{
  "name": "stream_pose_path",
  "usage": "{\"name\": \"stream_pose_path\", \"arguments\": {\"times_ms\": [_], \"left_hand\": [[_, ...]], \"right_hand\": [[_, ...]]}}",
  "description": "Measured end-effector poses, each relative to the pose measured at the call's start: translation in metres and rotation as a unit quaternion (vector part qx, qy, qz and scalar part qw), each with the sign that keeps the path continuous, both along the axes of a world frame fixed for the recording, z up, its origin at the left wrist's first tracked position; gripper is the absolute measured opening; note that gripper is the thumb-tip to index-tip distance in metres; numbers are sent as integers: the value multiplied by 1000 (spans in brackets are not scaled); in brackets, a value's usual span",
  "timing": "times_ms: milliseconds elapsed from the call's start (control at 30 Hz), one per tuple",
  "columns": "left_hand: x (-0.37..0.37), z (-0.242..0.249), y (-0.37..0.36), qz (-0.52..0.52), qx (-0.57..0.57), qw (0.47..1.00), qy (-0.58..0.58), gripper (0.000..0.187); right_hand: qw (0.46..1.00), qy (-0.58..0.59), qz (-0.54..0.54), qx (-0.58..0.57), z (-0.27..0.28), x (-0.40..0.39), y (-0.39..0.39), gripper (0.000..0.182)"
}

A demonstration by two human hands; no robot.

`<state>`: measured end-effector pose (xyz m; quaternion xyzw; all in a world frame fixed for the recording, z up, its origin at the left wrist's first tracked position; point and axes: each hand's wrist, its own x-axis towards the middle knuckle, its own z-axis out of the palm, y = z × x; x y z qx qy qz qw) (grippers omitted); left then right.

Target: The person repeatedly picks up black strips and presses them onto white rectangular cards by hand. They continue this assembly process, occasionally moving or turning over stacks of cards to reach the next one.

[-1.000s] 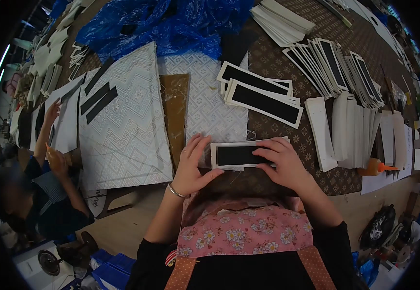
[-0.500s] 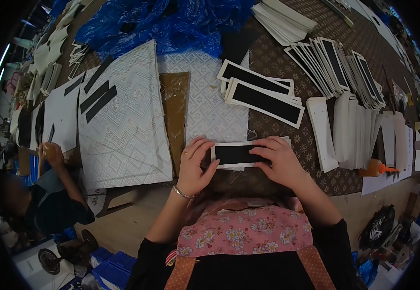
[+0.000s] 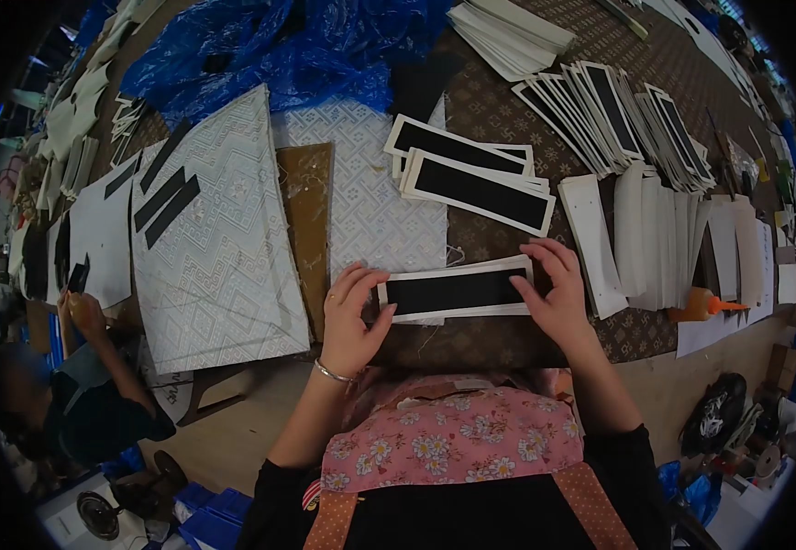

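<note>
A long white card with a black strip on its face lies crosswise at the table's near edge, with more white edges showing beneath it. My left hand grips its left end, thumb on the near side and fingers at the far corner. At the right end, my right hand holds it between thumb and fingers, the thumb lying over the black strip's end. Just beyond my hands, several similar black-faced cards lie overlapped on patterned pale fabric and the brown table cloth.
Rows of black-faced cards and plain white strips stand at the right, near an orange glue bottle. Patterned white board with loose black strips lies left. Blue plastic is heaped behind. A co-worker's hand holds something dark.
My right hand has moved outward to the card's right end, uncovering more of the black strip. My left hand keeps its grip on the left end. The whole view has shifted slightly.
</note>
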<state>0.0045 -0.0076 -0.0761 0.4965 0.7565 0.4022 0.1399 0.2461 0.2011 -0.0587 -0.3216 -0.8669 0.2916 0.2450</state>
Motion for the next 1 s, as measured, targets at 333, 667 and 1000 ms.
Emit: {"name": "stream_pose_path", "arguments": {"times_ms": [333,667,1000], "left_hand": [[-2,1,0,-21,-4,1000,-6,38],[-3,-1,-2,-25,-7,1000,-1,38],[-3,1,-1,-26,-2,1000,-13,39]], "right_hand": [[998,-5,-33,-61,-12,12,-7,41],[998,-13,-33,-45,-13,9,-7,40],[1000,-25,-12,11,-14,8,-6,41]]}}
